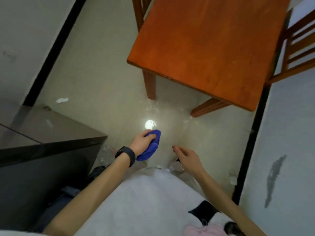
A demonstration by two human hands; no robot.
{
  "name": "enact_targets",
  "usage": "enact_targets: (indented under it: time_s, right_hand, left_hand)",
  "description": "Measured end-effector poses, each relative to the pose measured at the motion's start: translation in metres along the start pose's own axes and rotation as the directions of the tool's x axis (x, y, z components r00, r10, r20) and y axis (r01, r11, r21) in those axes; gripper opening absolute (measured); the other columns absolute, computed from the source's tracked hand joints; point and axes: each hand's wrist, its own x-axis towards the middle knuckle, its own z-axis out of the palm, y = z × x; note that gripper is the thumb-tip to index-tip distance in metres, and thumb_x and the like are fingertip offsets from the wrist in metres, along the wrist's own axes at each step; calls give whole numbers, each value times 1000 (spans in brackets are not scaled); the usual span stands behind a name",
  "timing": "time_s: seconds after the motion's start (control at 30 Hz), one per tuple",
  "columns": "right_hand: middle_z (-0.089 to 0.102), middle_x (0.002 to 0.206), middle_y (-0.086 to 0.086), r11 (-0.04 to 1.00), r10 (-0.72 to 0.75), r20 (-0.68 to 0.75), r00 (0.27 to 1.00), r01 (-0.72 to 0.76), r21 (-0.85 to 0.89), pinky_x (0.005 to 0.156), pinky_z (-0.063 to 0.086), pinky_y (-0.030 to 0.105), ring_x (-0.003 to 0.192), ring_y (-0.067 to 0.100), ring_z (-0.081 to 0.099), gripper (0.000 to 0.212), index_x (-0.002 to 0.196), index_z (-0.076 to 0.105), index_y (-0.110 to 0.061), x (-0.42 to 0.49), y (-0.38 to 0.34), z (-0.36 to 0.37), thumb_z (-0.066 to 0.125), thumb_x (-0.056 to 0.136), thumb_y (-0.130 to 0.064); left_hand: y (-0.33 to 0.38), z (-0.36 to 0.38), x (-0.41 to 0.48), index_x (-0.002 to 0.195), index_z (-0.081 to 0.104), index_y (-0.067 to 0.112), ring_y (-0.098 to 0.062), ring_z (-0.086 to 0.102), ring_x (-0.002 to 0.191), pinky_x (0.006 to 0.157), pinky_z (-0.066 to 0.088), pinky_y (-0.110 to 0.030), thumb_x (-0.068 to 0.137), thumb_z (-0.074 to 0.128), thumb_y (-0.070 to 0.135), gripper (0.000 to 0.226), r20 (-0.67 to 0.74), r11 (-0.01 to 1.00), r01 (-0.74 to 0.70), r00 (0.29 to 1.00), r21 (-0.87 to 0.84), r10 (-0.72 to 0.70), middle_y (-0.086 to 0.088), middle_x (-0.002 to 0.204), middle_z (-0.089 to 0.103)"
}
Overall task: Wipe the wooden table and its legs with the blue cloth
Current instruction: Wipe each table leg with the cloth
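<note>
The wooden table (pixel 208 46) fills the upper right, its reddish top seen from above. One table leg (pixel 150 86) stands at the near left corner and a second leg (pixel 208 107) slants out under the near edge. My left hand (pixel 142 142), with a black watch on the wrist, is shut on the bunched blue cloth (pixel 151 147) in the air over the floor, well short of the table. My right hand (pixel 186 158) hangs beside it, fingers loosely apart and holding nothing.
A dark glossy cabinet (pixel 42 138) stands close on the left. Wooden chairs (pixel 300 48) sit at the table's right and far left. A white scrap (pixel 62 100) lies on the pale tiled floor (pixel 95 74). White walls with black skirting run along both sides.
</note>
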Motion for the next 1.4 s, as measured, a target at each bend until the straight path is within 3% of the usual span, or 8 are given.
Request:
enact_targets:
  time_s: [0.27, 0.43, 0.57, 0.7, 0.83, 0.97, 1.07, 1.4]
  right_hand:
    - [68, 119, -11, 959, -119, 123, 985, 82, 271, 86, 51, 28, 100, 8, 67, 25, 119, 59, -41, -30, -41, -54, 53, 96, -47]
    - [63, 126, -19, 882, -292, 276, 916, 146, 447, 88, 56, 36, 110, 9, 66, 51, 139, 40, -50, -29, -103, -63, 62, 94, -40]
    - [67, 119, -16, 905, -398, 175, 901, 354, 235, 97, 53, 38, 109, 5, 64, 56, 140, 48, -40, -4, -155, -44, 68, 91, -20]
    - [68, 117, -18, 905, -423, 201, 883, 421, 59, 97, 52, 35, 106, 0, 63, 52, 136, 53, -40, 27, -216, -9, 65, 92, -16]
    - [63, 119, -27, 889, -439, 182, 880, 455, -52, 94, 49, 24, 105, -10, 58, 52, 131, 54, -44, 56, -290, 33, 63, 91, -12]
    - [63, 122, -25, 847, -487, 165, 858, 510, -152, 95, 46, 17, 111, -9, 56, 56, 139, 51, -40, 91, -364, 63, 63, 90, -15]
    - [62, 120, -27, 839, -510, 100, 855, 519, -164, 83, 41, 3, 107, -15, 54, 55, 140, 49, -41, 112, -410, 74, 63, 92, -18]
    - [60, 124, -27, 871, -485, -146, 862, 491, 1, 95, 44, 13, 112, -14, 54, 55, 137, 49, -47, 227, -555, 84, 62, 92, -17]
  left_hand:
    - [78, 34, -55, 119, 59, 28, -1, 61, 89, 77, 47, -18, 99, 54, 26, 20, -144, 971, -169, 979, -166, 146, 13, 103, 66]
    - [110, 30, -79, 119, 65, 23, -11, 67, 103, 94, 53, -29, 102, 48, 25, 24, -98, 905, -237, 971, -353, 216, 1, 114, 71]
    - [122, -20, -80, 122, 65, 32, -8, 67, 101, 82, 56, -26, 103, 40, 39, 32, -77, 897, -216, 976, -385, 202, 19, 109, 67]
    - [122, -114, -52, 119, 67, 29, -14, 68, 97, 90, 50, -37, 103, 41, 37, 32, -134, 936, -197, 977, -290, 164, 14, 117, 66]
    - [126, -222, -14, 128, 60, 26, -13, 61, 103, 71, 49, -17, 104, 43, 32, 30, -188, 971, -192, 968, -144, 163, 8, 125, 61]
    - [150, -323, 24, 132, 57, 27, -16, 57, 115, 94, 45, -28, 101, 47, 36, 34, -267, 986, -146, 950, 75, 161, 2, 131, 60]
    - [181, -376, 42, 134, 56, 24, -19, 56, 120, 98, 42, -28, 101, 47, 34, 35, -295, 969, -139, 935, 205, 196, 0, 129, 61]
    - [332, -520, 167, 136, 54, 18, -21, 52, 125, 101, 41, -30, 102, 47, 29, 37, -98, 763, -244, 923, 599, 373, -7, 137, 56]
